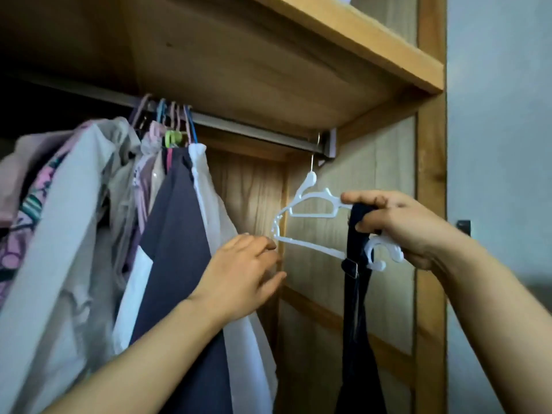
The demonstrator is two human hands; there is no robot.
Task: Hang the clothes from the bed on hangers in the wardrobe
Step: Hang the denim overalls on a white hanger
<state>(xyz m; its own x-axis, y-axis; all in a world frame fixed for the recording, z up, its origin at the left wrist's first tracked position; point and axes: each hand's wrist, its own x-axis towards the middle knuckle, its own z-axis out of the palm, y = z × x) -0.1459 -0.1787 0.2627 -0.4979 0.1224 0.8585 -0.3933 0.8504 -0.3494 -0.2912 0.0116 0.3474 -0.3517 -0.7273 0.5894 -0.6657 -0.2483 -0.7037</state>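
Note:
A white plastic hanger point(310, 210) hangs by its metal hook from the right end of the wardrobe rail point(254, 130). My right hand point(397, 228) grips the hanger's right end together with the strap of a dark navy garment point(357, 324), which drops straight down from the hanger. My left hand point(245, 273) is at the hanger's left end, its fingertips touching the lower bar, fingers loosely apart. Both forearms reach up from the bottom of the view.
Several clothes point(167, 240) on coloured hangers crowd the rail's left part: a navy piece, white and grey shirts, a pink patterned one. A wooden shelf point(343, 46) runs overhead. The wardrobe's side panel point(430, 174) stands at right, a pale wall point(501, 144) beyond.

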